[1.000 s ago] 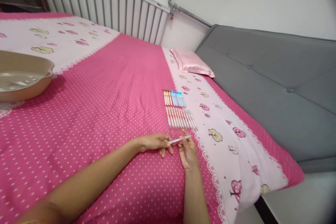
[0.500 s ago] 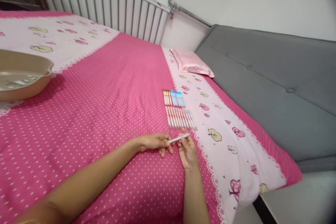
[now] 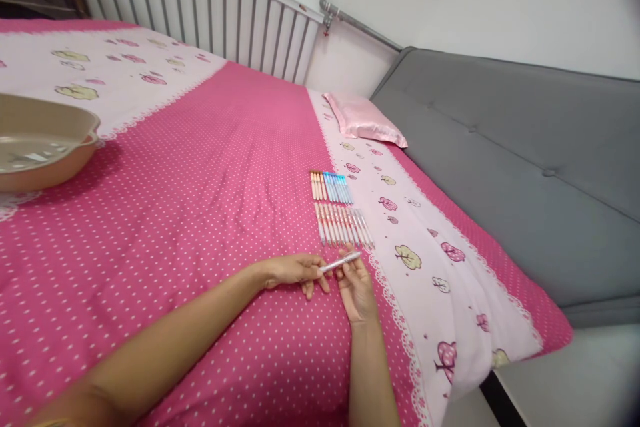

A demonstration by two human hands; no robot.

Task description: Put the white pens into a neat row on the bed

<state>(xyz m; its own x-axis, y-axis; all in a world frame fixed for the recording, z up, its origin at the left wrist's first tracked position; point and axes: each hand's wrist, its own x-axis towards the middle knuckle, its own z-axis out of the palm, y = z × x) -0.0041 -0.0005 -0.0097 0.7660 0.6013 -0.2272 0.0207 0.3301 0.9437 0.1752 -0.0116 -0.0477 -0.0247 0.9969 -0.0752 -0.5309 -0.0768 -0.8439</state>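
Note:
Both hands hold one slim white pen (image 3: 341, 261) low over a pink dotted bedspread (image 3: 210, 187). My left hand (image 3: 295, 273) pinches its left end, and my right hand (image 3: 357, 289) grips its right part with the fingers curled up. Just beyond the hands lies a row of several white and pink pens (image 3: 345, 225), side by side. Behind that row lies a second one, with orange pens (image 3: 317, 185) on the left and blue pens (image 3: 339, 187) on the right.
A beige oval dish (image 3: 45, 140) sits on the bed at far left. A pink satin pillow (image 3: 363, 120) lies at the bed's far corner. A grey sofa (image 3: 515, 173) runs along the right side, and a white radiator (image 3: 210, 10) stands behind the bed.
The pen's right tip has tilted up slightly toward the near row. Both hands stay in almost the same place.

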